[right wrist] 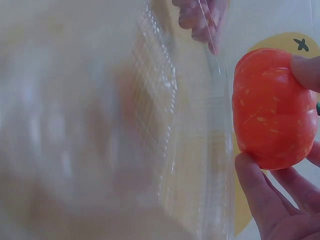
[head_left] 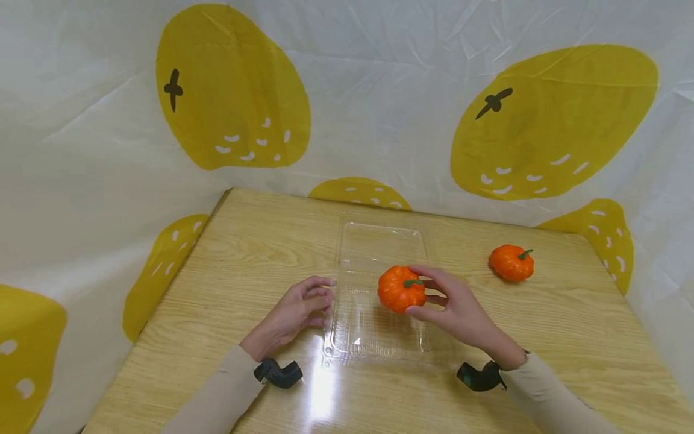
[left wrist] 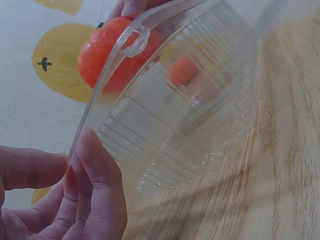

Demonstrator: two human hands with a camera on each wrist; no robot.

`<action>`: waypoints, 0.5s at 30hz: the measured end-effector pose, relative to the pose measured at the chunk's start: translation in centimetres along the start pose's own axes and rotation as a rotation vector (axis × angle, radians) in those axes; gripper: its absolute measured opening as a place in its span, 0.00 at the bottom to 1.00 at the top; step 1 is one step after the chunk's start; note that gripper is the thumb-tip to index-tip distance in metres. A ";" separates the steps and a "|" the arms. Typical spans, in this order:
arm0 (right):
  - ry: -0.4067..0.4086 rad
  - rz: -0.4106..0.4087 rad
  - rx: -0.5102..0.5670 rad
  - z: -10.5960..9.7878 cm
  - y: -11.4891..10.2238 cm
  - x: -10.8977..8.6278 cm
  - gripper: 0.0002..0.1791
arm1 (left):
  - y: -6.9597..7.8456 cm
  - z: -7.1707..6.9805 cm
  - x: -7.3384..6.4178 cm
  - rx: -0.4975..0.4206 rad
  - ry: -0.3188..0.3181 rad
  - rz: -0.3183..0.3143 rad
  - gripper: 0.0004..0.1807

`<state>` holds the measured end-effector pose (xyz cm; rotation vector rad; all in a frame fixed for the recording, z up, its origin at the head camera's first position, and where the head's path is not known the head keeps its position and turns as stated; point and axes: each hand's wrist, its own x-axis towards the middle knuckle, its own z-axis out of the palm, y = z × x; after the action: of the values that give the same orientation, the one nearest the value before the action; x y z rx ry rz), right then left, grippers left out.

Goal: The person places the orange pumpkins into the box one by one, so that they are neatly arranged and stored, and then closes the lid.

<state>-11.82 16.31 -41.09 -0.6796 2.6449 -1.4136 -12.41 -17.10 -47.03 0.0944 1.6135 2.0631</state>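
Observation:
A clear plastic clamshell container (head_left: 347,343) lies on the table with its lid (head_left: 379,241) folded back toward the wall. At its left edge is my left hand (head_left: 298,307); in the left wrist view its thumb and fingers (left wrist: 100,175) pinch the thin rim. My right hand (head_left: 458,304) holds a small orange toy pumpkin (head_left: 398,290) with a green stem, thumb on one side and fingertips on the other. The right wrist view shows this pumpkin (right wrist: 275,110) raised beside the container's rim (right wrist: 227,150).
Another orange pumpkin (head_left: 511,263) rests on the wooden table (head_left: 260,241), right of the container. A white sheet (head_left: 374,108) with yellow fruit prints hangs behind and beside the table. A dark wrist mount (head_left: 279,374) sits on each sleeve.

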 end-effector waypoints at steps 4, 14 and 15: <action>-0.016 0.011 0.020 0.5 -0.2 -0.1 0.39 | 0.0 0.0 0.0 -0.001 0.005 -0.006 0.27; -0.040 0.013 0.040 1.9 -0.6 -0.3 0.38 | 0.1 0.1 -0.1 0.003 0.007 -0.005 0.26; -0.042 0.011 0.040 2.0 -0.6 -0.3 0.38 | 0.1 0.1 -0.1 0.003 0.006 -0.005 0.26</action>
<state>-10.79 14.59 -41.78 -0.6820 2.5773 -1.4295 -12.35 -17.05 -46.89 0.0846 1.6191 2.0590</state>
